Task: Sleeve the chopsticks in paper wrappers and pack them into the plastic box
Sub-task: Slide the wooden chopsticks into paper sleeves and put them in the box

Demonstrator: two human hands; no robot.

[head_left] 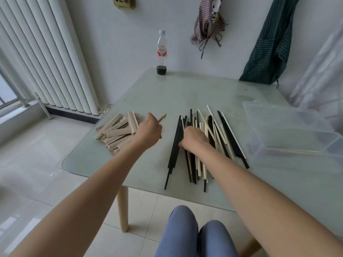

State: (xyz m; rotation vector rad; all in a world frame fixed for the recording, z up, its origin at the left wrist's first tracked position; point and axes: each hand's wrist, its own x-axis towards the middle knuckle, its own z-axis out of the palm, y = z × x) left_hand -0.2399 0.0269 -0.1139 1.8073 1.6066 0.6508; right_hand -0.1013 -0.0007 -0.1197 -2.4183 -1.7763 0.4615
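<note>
A heap of brown paper wrappers (116, 131) lies at the table's left edge. My left hand (149, 129) is just right of the heap and pinches one paper wrapper (162, 117), whose tip sticks up past my fingers. A pile of black and pale chopsticks (201, 145) lies in the middle of the table. My right hand (194, 139) rests on this pile with fingers curled down among the sticks; what they hold is hidden. A clear plastic box (289, 130) stands at the right with what looks like one pale stick inside.
A plastic bottle (161, 52) with dark liquid stands at the far edge of the glass table (167, 93). A radiator (46, 52) lines the wall at left. Aprons hang on the wall behind. My knees are below the table's near edge.
</note>
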